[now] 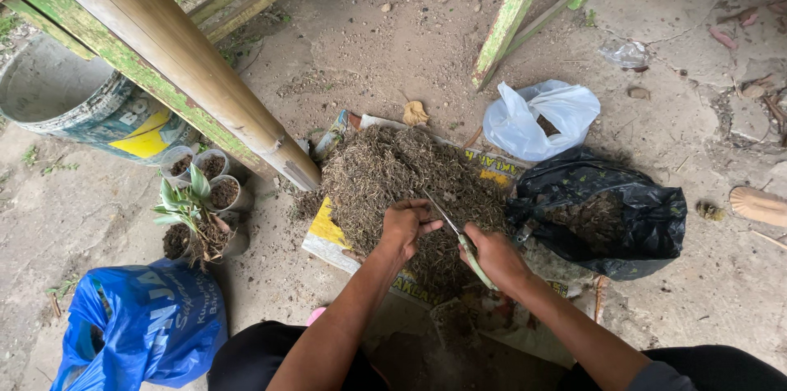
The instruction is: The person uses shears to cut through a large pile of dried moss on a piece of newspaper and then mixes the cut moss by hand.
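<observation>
**Scissors at the Dry Heap**

While the person crouches over the ground, both bare arms reach forward to a heap [402,174] of dry, brownish plant scraps piled on a printed sack [328,231] spread flat on the dirt. The left hand [403,225] rests on the near edge of the heap, its fingers [422,209] curled down and clenched on a pinch of the scraps. The right hand [496,258], just beside it at 3 o'clock, grasps scissors [459,237] with pale green handles; its fingers are wrapped round the handles, and the blades point up toward 11 o'clock, their tips touching the heap right by the left thumb. Whether the blades stand apart or together I cannot tell.

From the heap, a black bag [615,215] lies at 3 o'clock, slumped open with dark, crumbly matter inside. A white bag [537,116] sits near it at 1 o'clock, its mouth loosely gathered. At 9 o'clock stands a cluster of small clear pots [217,186] filled with soil, one bearing a small green plant [184,202]. A blue bag [143,325] lies at 7 o'clock, close to the person's knee. A round bucket [78,108] sits at 10 o'clock, partly behind a slanting bamboo pole [188,67] that crosses the upper left. Green-painted wooden legs [512,18] stand at 12 o'clock on the sandy ground.
</observation>
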